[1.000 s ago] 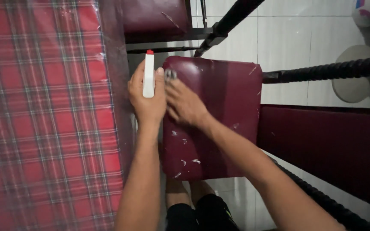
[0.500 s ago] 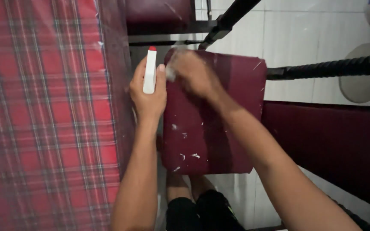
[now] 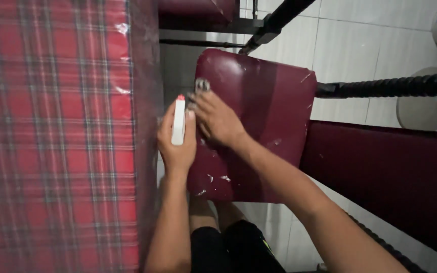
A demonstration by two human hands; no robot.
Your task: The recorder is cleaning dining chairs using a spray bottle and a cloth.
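**Q:** Maroon vinyl fills the centre of the head view; what rests on it?

**A:** The maroon seat pad (image 3: pixel 264 126) carries the right hand (image 3: pixel 218 119), laid palm-down near its 9 o'clock edge. Its fingers (image 3: pixel 201 101) are pressed together over a small grey wad (image 3: pixel 202 84), apparently a cloth or scrap, which shows just beyond the fingertips toward 12 o'clock. Exactly how the wad is pinched cannot be told.

**Q:** And the other hand?

**A:** The left hand (image 3: pixel 176 141) lies just beside the right, at its 9 o'clock, in the gap between the pad and the red plaid surface (image 3: pixel 51 136). Its fingers are curled round a slim white tube with a red cap (image 3: pixel 179 119), the cap pointing to 12 o'clock.

**Q:** What differs from half a second earlier?

**A:** The right hand was then higher, near the pad's 11 o'clock corner; it now sits lower and closer to the left hand, and the grey wad has moved with it. The left hand and tube keep the same grip. The shift reads as a rubbing stroke across the vinyl, so the surface work appears to be under way. Pale flecks (image 3: pixel 218 179) remain toward the pad's 6 o'clock edge, and that part looks untreated.
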